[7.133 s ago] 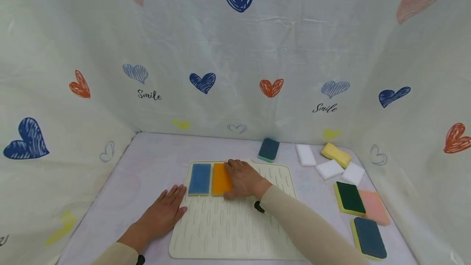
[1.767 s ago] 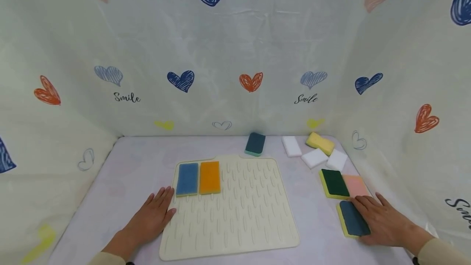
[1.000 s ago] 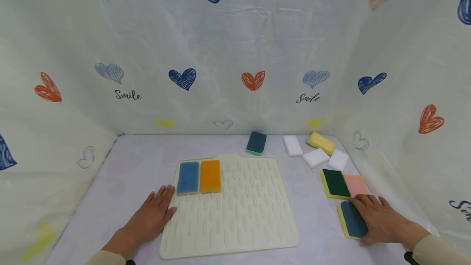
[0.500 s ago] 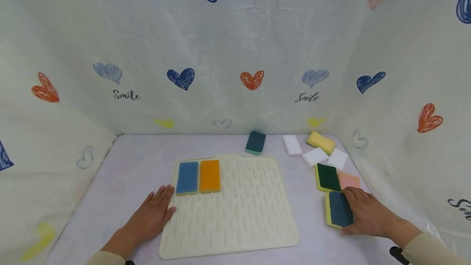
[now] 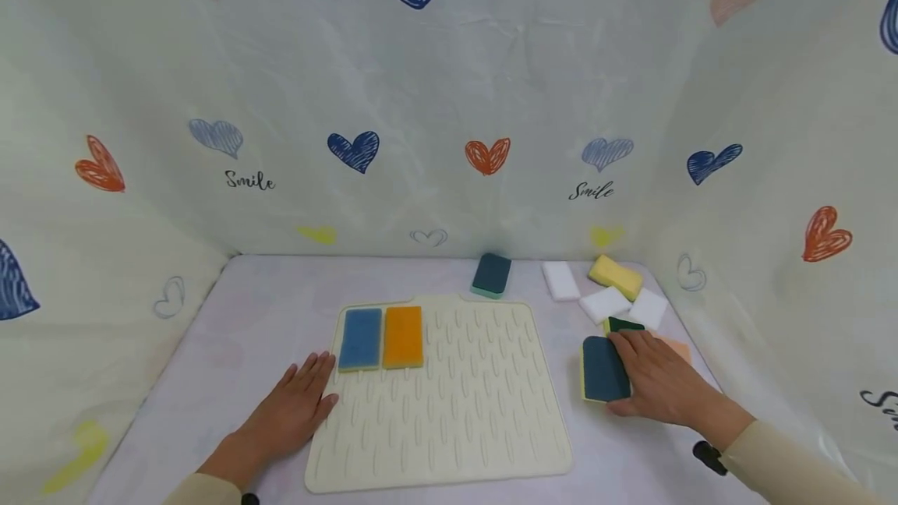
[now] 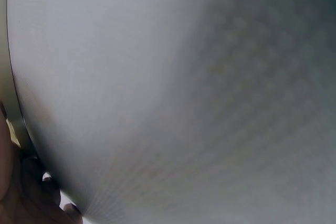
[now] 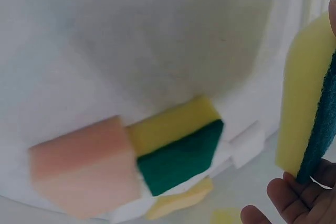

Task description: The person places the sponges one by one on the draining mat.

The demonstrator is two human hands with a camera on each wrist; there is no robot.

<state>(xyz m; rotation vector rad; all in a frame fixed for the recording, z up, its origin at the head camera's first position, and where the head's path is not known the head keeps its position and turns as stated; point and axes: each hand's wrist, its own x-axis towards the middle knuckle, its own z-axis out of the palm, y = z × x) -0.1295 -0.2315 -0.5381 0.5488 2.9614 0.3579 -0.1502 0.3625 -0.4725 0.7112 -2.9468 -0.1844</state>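
My right hand [image 5: 662, 380] grips a sponge with a dark blue scouring face [image 5: 606, 369] by its right edge. The right wrist view shows this sponge's yellow foam [image 7: 304, 90] raised off the table, between thumb and fingers [image 7: 294, 200]. My left hand [image 5: 291, 407] lies flat with straight fingers at the left edge of the cream ribbed mat [image 5: 449, 427]. On that mat a blue sponge [image 5: 361, 339] and an orange sponge [image 5: 403, 337] stand side by side at the upper left. The left wrist view is mostly blurred pale surface.
Behind the right hand, a green-and-yellow sponge [image 7: 181, 153] touches a pink sponge [image 7: 84, 166]. Several white sponges [image 5: 605, 304] and a yellow sponge [image 5: 616, 277] lie farther back. A dark green sponge [image 5: 491, 275] sits behind the mat. A heart-print curtain [image 5: 421, 100] encloses the table.
The orange sponge was released on the mat. My right hand went to the right, took the dark blue sponge, and now carries it up and leftward. The left hand stays put.
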